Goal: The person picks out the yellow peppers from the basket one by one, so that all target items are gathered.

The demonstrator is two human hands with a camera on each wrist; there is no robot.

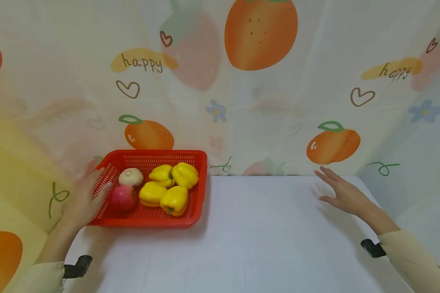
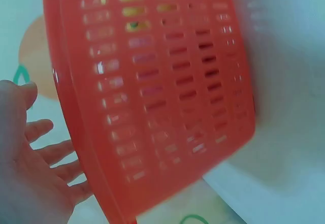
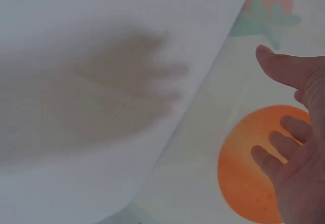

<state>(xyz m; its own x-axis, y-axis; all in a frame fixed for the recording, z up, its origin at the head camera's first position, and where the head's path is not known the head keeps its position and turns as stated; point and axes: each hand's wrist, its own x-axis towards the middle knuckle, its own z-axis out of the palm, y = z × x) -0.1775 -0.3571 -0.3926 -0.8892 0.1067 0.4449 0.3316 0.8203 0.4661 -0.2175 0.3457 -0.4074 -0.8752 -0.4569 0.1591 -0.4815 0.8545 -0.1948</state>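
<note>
A red perforated plastic basket (image 1: pixel 168 154) sits on the left part of the table. Inside lie several yellow bell peppers (image 1: pixel 174 200), a round pinkish-red fruit (image 1: pixel 122 198) and a cream-white bulb (image 1: pixel 130 177) resembling garlic. My left hand (image 1: pixel 81 199) is at the basket's left side, fingers extended and thumb apart, overlapping the rim in the head view. In the left wrist view its loosely spread fingers (image 2: pixel 56 153) are right by the rim. My right hand (image 1: pixel 346 195) hovers over the table's right side, fingers spread, holding nothing.
The table (image 1: pixel 264 236) has a white cover. A fruit-patterned cloth (image 1: pixel 264 93) hangs behind it and along both sides. Dark wrist mounts (image 1: pixel 373 248) show under both forearms. The right hand casts a shadow on the tabletop.
</note>
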